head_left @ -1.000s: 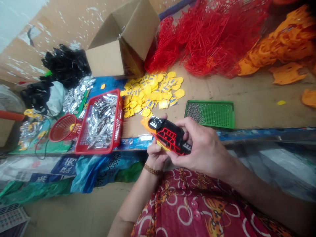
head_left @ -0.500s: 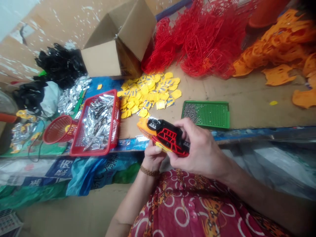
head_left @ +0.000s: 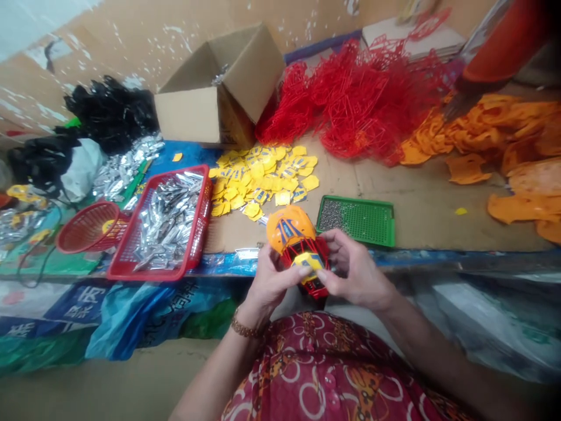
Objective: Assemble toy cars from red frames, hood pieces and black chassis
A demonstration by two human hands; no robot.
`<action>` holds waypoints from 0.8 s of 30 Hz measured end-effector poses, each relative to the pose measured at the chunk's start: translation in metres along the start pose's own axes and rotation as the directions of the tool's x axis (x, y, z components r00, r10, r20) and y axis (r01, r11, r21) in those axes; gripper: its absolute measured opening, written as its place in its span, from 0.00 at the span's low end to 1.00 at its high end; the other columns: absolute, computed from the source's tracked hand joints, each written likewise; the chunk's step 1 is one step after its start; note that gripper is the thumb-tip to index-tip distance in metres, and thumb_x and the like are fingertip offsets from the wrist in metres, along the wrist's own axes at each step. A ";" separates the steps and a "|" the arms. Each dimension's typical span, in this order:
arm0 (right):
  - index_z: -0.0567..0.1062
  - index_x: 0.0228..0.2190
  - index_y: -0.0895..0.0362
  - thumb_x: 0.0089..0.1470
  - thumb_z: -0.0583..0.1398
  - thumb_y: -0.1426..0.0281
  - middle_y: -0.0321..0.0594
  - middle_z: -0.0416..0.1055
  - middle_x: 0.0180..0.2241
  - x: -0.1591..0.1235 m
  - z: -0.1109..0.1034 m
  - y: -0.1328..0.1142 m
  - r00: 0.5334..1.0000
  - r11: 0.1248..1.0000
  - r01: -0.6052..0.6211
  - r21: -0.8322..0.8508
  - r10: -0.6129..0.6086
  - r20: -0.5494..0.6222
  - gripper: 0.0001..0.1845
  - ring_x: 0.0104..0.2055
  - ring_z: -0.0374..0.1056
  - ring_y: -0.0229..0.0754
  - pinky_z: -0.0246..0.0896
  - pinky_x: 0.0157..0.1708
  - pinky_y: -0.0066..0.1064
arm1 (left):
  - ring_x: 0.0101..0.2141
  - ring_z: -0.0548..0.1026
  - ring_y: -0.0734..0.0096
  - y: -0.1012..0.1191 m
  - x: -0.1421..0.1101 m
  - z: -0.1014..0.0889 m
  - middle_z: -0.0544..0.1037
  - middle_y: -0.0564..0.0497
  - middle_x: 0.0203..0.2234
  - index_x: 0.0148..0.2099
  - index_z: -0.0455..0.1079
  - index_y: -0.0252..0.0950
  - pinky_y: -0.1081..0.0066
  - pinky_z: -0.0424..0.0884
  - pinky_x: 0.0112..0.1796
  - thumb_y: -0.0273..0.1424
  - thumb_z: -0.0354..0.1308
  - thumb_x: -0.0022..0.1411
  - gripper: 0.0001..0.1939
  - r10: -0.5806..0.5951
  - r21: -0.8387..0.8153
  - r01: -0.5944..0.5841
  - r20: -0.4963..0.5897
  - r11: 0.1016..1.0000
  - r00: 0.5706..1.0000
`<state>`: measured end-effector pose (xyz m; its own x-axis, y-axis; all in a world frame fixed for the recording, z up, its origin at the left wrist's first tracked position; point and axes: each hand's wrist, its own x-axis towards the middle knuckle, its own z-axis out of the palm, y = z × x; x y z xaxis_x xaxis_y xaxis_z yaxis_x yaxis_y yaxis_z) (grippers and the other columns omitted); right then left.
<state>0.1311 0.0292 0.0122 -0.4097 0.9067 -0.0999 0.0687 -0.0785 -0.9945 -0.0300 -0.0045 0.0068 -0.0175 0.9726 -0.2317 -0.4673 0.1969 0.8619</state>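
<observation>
Between my two hands, just off the bench's front edge, is a toy car body (head_left: 291, 227) with an orange hood, a red frame and black parts. My left hand (head_left: 274, 275) grips its left side, the thumb lying on a yellow panel (head_left: 308, 261) on top. My right hand (head_left: 357, 272) closes on the right side, its thumb pressing that panel's right edge. Behind the car lies a pile of similar yellow panels (head_left: 263, 175) with dark markings. A green tray (head_left: 374, 219) of small metal pieces, perhaps screws, rests beyond my right hand.
A red basket (head_left: 114, 270) of silvery parts stands left, beside a round red basket (head_left: 87, 228). Behind are an open cardboard box (head_left: 188, 116), tangled red frames (head_left: 363, 105) and black parts (head_left: 109, 111). Another person's hand (head_left: 464, 96) is at the orange shells (head_left: 495, 126).
The toy car has been turned from its side so its orange hood and yellow panel face up. My thumbs have come onto the panel. Another person's hand now shows at the orange shells.
</observation>
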 end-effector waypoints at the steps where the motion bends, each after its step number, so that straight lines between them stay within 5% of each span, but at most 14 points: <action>1: 0.66 0.40 0.56 0.41 0.64 0.67 0.46 0.78 0.36 0.000 0.000 0.003 1.000 0.999 -0.016 0.037 0.016 0.003 0.23 0.33 0.76 0.41 0.73 0.30 0.30 | 0.37 0.80 0.62 0.001 0.000 0.000 0.82 0.46 0.38 0.46 0.75 0.34 0.65 0.76 0.42 0.31 0.76 0.41 0.28 0.006 0.020 -0.006 0.015 1.000 1.000; 8: 0.65 0.41 0.56 0.43 0.63 0.64 0.48 0.78 0.38 0.001 0.006 0.015 1.000 0.994 -0.019 0.104 0.020 -0.012 0.23 0.36 0.77 0.44 0.75 0.33 0.34 | 0.32 0.78 0.68 -0.002 -0.001 0.004 0.80 0.49 0.36 0.48 0.72 0.35 0.69 0.76 0.37 0.31 0.76 0.42 0.30 0.040 0.029 -0.039 -0.008 0.999 0.999; 17: 0.68 0.39 0.56 0.56 0.59 0.62 0.41 0.76 0.31 -0.002 -0.006 0.001 0.995 0.944 0.101 -0.313 -0.093 0.043 0.12 0.30 0.73 0.39 0.67 0.29 0.31 | 0.34 0.79 0.66 -0.006 0.005 0.012 0.81 0.48 0.35 0.43 0.73 0.32 0.68 0.76 0.40 0.27 0.75 0.41 0.25 0.024 -0.097 -0.039 -0.145 0.994 0.989; 24: 0.66 0.30 0.55 0.53 0.60 0.56 0.36 0.70 0.23 0.005 -0.002 -0.001 0.999 0.986 0.016 -0.164 -0.023 -0.042 0.15 0.23 0.66 0.35 0.61 0.23 0.27 | 0.31 0.79 0.69 0.000 0.008 0.011 0.82 0.48 0.33 0.42 0.75 0.31 0.70 0.76 0.37 0.27 0.76 0.38 0.25 -0.024 -0.112 0.009 -0.133 0.994 0.991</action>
<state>0.1309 0.0345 0.0125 -0.3726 0.9249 -0.0753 0.2108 0.0054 -0.9775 -0.0204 0.0050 0.0095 -0.1232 0.9427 -0.3102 -0.5637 0.1908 0.8036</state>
